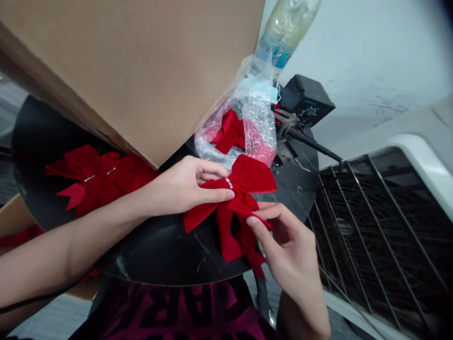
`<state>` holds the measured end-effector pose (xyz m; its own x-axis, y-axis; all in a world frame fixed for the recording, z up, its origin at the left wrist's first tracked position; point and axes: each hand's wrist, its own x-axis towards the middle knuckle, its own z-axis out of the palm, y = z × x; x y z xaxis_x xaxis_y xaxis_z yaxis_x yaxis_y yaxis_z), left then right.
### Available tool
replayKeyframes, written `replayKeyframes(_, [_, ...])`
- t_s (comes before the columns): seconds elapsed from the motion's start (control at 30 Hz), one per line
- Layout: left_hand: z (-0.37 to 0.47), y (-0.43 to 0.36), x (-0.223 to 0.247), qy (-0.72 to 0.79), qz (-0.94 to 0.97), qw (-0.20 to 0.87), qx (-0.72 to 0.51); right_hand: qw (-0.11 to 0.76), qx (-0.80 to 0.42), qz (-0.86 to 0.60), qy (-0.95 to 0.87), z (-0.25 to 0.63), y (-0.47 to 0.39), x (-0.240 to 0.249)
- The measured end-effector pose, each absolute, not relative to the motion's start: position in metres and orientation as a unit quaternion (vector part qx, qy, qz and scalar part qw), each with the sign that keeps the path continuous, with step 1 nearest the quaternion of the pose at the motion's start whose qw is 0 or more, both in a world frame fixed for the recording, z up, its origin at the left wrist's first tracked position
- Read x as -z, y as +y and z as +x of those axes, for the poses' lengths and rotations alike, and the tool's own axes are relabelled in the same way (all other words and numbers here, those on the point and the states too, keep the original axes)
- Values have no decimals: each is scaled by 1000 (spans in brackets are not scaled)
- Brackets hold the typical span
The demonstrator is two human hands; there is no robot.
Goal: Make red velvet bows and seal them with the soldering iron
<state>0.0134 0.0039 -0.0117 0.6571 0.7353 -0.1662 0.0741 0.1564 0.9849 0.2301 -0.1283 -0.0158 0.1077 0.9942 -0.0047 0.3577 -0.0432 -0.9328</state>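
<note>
A red velvet bow with a small silvery piece at its centre is between my two hands, above the front of the round black table. My left hand pinches the bow near its centre, thumb on top. With thumb and fingertips, my right hand grips a loop on the bow's right side. More red bows lie in a heap on the table to the left, two of them showing silvery centres. Just beyond my hands, a clear plastic bag holds further red fabric pieces.
A large cardboard box takes up the back left of the black table. At the back stand a plastic bottle and a black unit with a dial. A barred metal grille is close on the right.
</note>
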Motion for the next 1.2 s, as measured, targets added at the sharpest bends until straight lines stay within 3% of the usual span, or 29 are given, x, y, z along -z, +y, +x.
replayKeyframes(0.2, [17, -3, 13, 327, 514, 770, -189, 418, -281, -612, -609, 260, -96, 7])
replayKeyframes(0.33, [25, -7, 17, 361, 445, 777, -261, 463, -171, -615, -615, 260, -97, -9])
replayKeyframes(0.57, [33, -12, 24, 337, 498, 709, -368, 535, -369, -596, -472, 203, -92, 5])
replayKeyframes(0.8, [32, -19, 22, 343, 602, 589, -416, 562, -381, -603, -420, 195, -75, 18])
replayKeyframes(1.2, [36, -22, 24, 403, 566, 557, -455, 583, -358, -606, -405, 185, -85, 26])
